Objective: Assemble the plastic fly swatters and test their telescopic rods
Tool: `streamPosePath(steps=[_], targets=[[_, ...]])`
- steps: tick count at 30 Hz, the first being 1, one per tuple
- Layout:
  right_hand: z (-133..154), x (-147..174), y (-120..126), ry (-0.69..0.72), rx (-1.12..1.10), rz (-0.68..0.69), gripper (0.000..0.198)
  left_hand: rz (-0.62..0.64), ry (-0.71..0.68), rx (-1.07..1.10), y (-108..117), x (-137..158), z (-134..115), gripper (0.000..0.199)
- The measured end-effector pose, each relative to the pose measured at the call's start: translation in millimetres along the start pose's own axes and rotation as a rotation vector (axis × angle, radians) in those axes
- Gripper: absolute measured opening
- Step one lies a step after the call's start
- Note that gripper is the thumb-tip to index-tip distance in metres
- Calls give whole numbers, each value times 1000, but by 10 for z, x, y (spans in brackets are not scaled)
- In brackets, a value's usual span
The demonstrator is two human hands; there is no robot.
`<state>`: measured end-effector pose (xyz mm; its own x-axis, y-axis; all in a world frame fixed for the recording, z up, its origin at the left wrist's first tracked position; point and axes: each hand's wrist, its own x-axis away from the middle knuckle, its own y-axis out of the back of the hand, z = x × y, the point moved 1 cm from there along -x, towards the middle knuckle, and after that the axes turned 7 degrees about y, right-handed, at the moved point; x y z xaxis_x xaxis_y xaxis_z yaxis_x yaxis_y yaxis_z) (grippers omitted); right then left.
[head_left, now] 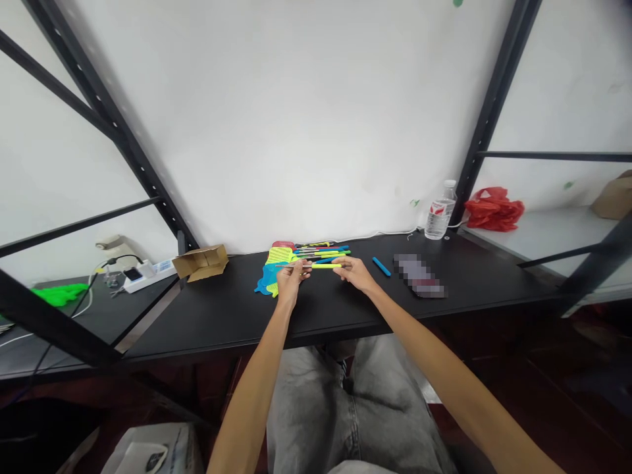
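Both my hands are raised just above the black table, closed on one fly swatter handle (323, 266), a yellow grip with a thin metal rod, lying level between them. My left hand (290, 280) pinches it near the rod end. The right end of the yellow grip is in the fingers of my right hand (354, 271). Beside and behind my left hand lie flat perforated swatter heads: a blue one (266, 278), a yellow one (280, 255) and a red one (283, 244). Behind the hands, several coloured handles (330, 253) lie in a pile.
A blue handle (381, 266) and a blurred-out flat object (419, 276) lie to the right on the black table (222, 322). An open cardboard box (201, 263) stands left, a water bottle (441, 210) back right. Black shelf posts (496, 99) flank the table before a white wall.
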<state>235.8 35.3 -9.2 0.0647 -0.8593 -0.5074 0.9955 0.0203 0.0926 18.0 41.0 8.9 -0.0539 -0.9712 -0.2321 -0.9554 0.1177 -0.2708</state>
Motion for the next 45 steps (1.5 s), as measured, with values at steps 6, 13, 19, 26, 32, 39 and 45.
streamPosePath(steps=[6,13,19,26,32,39,45], targets=[[28,38,53,19,58,64,31,63,-27,-59,-8,19,4,45],[136,82,56,19,207,214,41,140,-38,-97,-6,34,-7,41],[135,86,51,3,208,246,50,167,-21,-106,-16,50,-27,41],[100,34,32,1,-18,72,45,130,1,-103,-101,66,-28,49],[93,37,37,-22,-34,26,44,15,37,-89,-69,39,-6,53],[77,43,53,-16,17,53,49,131,65,-57,-64,64,-13,52],[89,65,26,-17,39,178,51,173,99,-29,-70,85,-46,49]])
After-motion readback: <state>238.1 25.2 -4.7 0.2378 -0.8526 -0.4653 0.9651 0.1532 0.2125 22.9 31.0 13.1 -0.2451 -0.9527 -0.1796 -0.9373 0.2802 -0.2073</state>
